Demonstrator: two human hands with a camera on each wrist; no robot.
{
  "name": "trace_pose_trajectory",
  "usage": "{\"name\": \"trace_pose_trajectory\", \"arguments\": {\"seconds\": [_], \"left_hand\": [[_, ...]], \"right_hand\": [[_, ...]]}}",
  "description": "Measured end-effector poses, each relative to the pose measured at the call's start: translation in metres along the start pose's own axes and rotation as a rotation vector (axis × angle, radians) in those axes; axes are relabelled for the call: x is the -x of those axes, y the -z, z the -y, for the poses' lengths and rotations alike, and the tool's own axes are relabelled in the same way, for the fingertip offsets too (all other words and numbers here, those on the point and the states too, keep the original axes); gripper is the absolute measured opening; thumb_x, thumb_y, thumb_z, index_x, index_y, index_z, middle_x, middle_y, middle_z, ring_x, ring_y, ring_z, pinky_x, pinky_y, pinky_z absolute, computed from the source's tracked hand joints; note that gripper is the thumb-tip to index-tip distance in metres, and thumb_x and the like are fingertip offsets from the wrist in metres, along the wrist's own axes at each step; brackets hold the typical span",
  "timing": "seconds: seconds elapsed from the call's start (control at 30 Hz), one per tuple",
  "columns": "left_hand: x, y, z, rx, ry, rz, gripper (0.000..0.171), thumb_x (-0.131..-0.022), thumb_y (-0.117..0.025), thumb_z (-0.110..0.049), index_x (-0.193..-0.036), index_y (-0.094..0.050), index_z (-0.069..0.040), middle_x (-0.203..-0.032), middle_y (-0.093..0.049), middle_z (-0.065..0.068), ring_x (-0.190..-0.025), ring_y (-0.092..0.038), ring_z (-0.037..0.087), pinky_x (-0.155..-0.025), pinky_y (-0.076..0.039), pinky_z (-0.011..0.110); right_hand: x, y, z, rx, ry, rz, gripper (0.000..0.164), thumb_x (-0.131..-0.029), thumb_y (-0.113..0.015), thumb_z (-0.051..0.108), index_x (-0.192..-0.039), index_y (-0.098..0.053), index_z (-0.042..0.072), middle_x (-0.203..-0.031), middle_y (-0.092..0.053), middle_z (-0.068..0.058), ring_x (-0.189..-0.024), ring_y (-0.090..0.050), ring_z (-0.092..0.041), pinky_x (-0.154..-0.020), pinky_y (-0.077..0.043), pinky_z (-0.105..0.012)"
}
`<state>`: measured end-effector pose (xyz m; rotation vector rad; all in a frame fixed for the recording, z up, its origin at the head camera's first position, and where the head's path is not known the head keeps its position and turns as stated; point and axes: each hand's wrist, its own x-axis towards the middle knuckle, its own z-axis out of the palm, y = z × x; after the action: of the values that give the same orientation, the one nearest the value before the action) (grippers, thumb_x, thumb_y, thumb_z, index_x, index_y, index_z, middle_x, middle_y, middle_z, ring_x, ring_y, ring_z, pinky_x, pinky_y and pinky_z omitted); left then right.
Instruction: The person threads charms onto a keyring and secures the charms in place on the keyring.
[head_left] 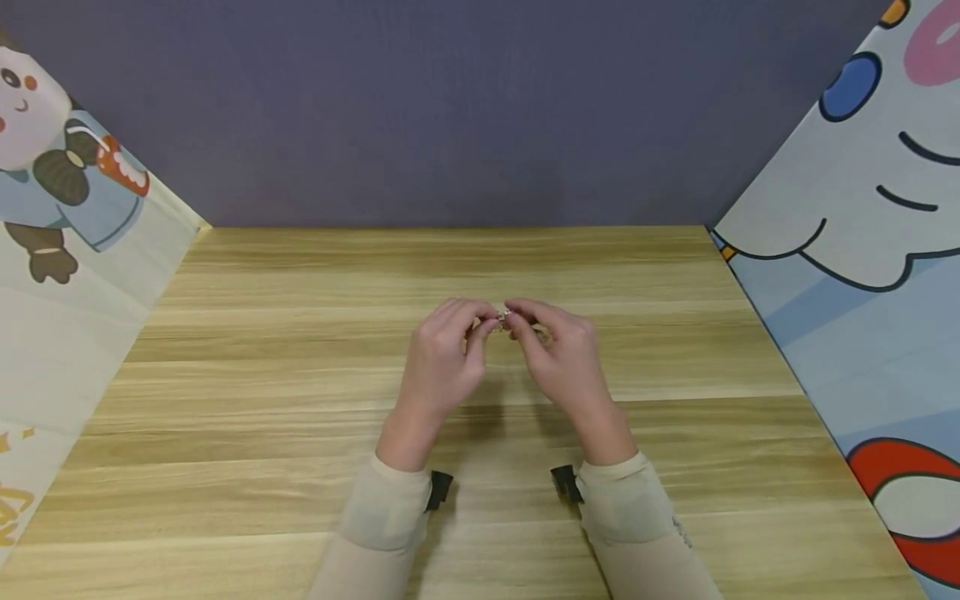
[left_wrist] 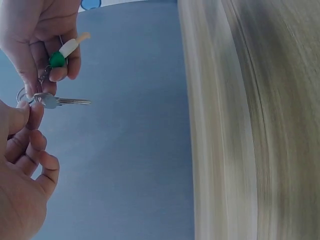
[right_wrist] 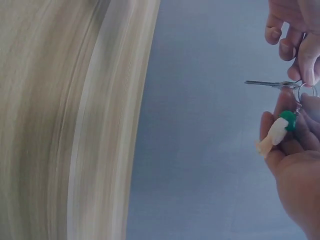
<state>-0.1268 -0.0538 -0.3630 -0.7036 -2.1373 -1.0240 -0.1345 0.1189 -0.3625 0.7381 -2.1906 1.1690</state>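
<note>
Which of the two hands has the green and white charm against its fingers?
The right hand; the left hand, at the key ring, is apart from the charm.

Key [left_wrist: 52, 101]: metal, silvery; head looks smooth, with a dull shine. Key ring [right_wrist: 299, 93]: thin bright metal wire, polished. Linking chain [right_wrist: 298, 108]: metal by its glint; finish too small to read. Charm [left_wrist: 64, 51]: moulded look, plastic or rubber, cannot tell which; green part smooth. Table [head_left: 225, 375]: wood-grain surface, smooth, faint sheen; real wood or laminate undetermined. Back panel [head_left: 450, 108]: matt, fine texture, cloth-like. Side panel [head_left: 795, 292]: printed, smooth, low gloss. Sleeve [head_left: 626, 500]: matt cloth. Clip [head_left: 439, 490]: black, plastic-looking.
</note>
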Motion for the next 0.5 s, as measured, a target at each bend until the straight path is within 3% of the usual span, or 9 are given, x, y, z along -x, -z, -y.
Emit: {"name": "trace_pose_trajectory", "arguments": {"seconds": [0.17, 0.5], "left_hand": [[0.0005, -0.0013, -0.0001, 0.001, 0.01, 0.008, 0.006, -0.101, -0.07, -0.002, -0.095, -0.072, 0.001, -0.089, -0.076, 0.013, -0.072, -0.063, 0.021, -0.064, -0.054, 0.031], [0.0016, -0.0028, -0.0015, 0.003, 0.035, 0.015, 0.006, -0.101, -0.069, 0.0, -0.096, -0.072, 0.0, -0.091, -0.076, 0.013, -0.073, -0.064, 0.021, -0.064, -0.055, 0.031]], "right_hand": [[0.0005, 0.0009, 0.0022, -0.008, -0.093, 0.023, 0.017, -0.101, -0.072, 0.005, -0.112, -0.079, -0.005, -0.092, -0.081, -0.017, -0.076, -0.077, -0.025, -0.063, -0.065, -0.038], [0.0017, -0.0004, 0.0047, -0.042, -0.126, 0.023, 0.015, -0.101, -0.07, 0.001, -0.11, -0.078, -0.008, -0.088, -0.08, -0.017, -0.073, -0.077, -0.025, -0.066, -0.066, -0.036]]}}
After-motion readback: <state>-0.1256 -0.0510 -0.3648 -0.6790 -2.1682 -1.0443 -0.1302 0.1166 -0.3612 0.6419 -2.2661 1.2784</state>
